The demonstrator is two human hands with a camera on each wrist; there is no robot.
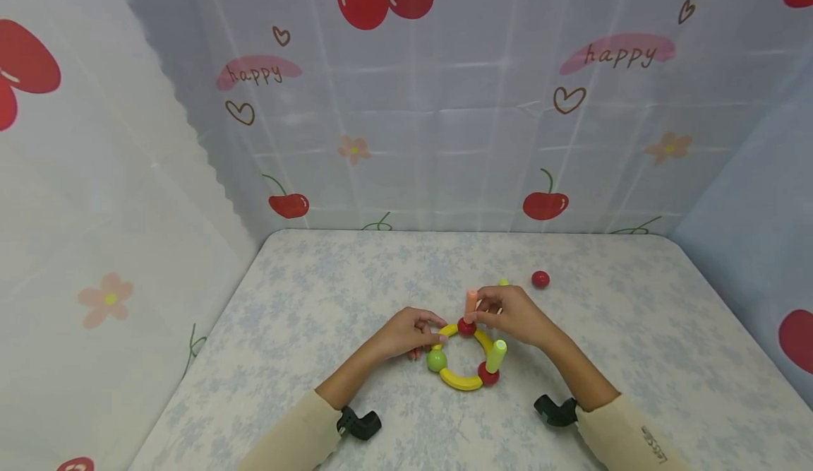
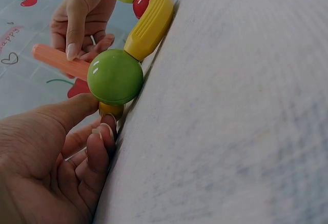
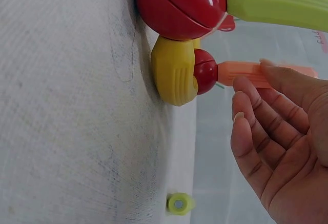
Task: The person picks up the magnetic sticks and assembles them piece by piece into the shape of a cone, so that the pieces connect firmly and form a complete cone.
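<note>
On the table lies a ring of yellow curved rods joined by a green ball, a near red ball and a far red ball. A lime-green rod stands up from the near red ball. With thumb and fingers my left hand pinches the yellow rod beside the green ball; in the left wrist view its end shows between the fingertips. My right hand pinches an orange rod, which stands upright on the far red ball.
A loose red ball rests beyond my right hand. Near it a lime-green piece is mostly hidden by that hand; the right wrist view shows its round end. Something red peeks out under my left hand. A printed curtain hangs behind the table.
</note>
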